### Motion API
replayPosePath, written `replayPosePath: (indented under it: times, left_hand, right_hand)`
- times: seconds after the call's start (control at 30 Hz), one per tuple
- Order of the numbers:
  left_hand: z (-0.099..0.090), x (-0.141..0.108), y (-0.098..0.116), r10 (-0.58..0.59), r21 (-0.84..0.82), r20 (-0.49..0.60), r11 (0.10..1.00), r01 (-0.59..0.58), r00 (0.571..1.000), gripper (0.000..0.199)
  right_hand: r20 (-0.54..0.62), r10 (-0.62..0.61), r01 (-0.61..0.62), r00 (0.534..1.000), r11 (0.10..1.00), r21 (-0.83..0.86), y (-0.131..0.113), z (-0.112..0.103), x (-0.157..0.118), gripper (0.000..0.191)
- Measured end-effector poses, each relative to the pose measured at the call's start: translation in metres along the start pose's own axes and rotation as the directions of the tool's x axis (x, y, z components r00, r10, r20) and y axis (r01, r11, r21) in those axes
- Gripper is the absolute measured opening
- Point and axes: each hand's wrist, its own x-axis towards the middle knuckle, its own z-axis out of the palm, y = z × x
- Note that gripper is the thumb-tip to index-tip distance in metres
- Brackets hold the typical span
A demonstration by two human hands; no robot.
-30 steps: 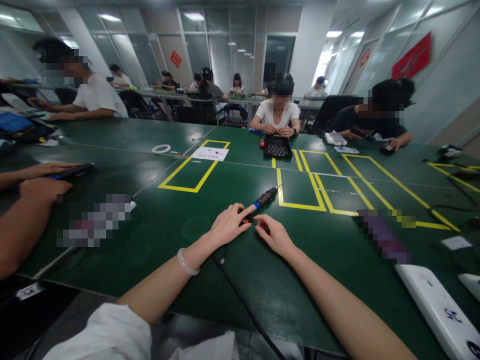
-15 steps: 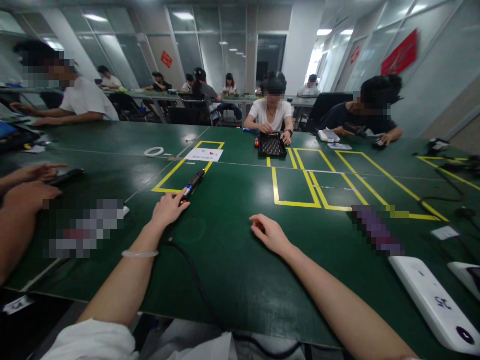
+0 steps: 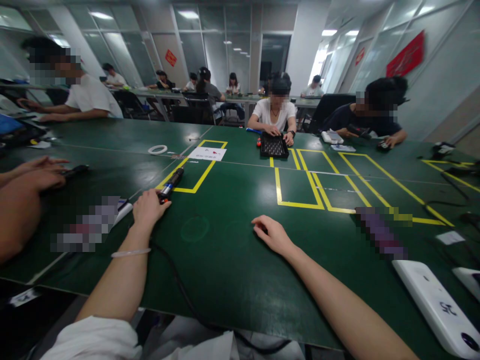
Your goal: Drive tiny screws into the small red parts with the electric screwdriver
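Observation:
My left hand is wrapped round the rear end of a dark cylindrical tool, with a blue and silver band and a bit of red near my fingers. The tool's front end points away from me, over the left edge of a yellow taped rectangle. A black cable runs from beside my left wrist down to the table's front edge. My right hand rests on the green table with its fingers curled; a small gap shows between thumb and fingers, and nothing is visible in it.
A white sheet and white ring lie beyond my left hand. Across the table a person works over a black tray. A white device is at the right. Another person's hands are at the left.
My left hand and the tool have moved left and slightly nearer to me, and the cable has shifted with them. My right hand has stayed in place. The view has shifted slightly.

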Motion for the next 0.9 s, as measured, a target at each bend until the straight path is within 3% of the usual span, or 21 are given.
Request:
replayPosePath:
  times: [0.2,0.33,0.43,0.53,0.6,0.67,0.77,0.9]
  left_hand:
    - [-0.007,-0.006,0.004,-0.076,-0.051,-0.005,0.996,0.075,0.997,0.037]
    - [-0.011,-0.010,0.014,-0.042,-0.072,-0.127,0.997,0.033,0.991,0.035]
    - [-0.012,-0.016,0.038,0.031,-0.287,-0.185,0.954,-0.085,0.982,0.036]
    - [-0.014,-0.030,0.078,0.257,-0.601,-0.072,0.760,-0.248,0.964,0.040]
    - [-0.015,-0.045,0.111,0.450,-0.761,0.052,0.596,-0.256,0.892,0.045]
    - [-0.016,-0.063,0.142,0.605,-0.853,0.151,0.479,-0.207,0.782,0.047]
    - [-0.012,-0.088,0.178,0.729,-0.892,0.218,0.418,-0.170,0.649,0.047]
    - [-0.002,-0.110,0.200,0.809,-0.936,0.275,0.350,-0.049,0.520,0.057]
  right_hand:
    - [0.003,-0.015,0.015,1.000,1.000,-0.017,0.001,0.001,0.000,0.016]
    - [-0.002,-0.019,0.019,1.000,1.000,-0.021,0.002,0.001,0.000,0.016]
    - [-0.007,-0.015,0.015,1.000,1.000,-0.011,0.001,0.001,0.000,0.016]
    - [-0.003,-0.009,0.009,1.000,1.000,-0.001,0.000,0.000,0.001,0.015]
    - [-0.004,-0.003,0.003,1.000,1.000,0.005,0.001,0.001,0.001,0.015]
    - [-0.009,0.002,-0.001,1.000,1.000,0.027,0.002,0.002,0.001,0.017]
    - [0.006,0.010,-0.011,1.000,0.995,0.095,0.003,0.003,0.000,0.029]
    - [0.037,-0.018,0.012,0.999,0.991,0.133,0.000,0.001,-0.001,0.043]
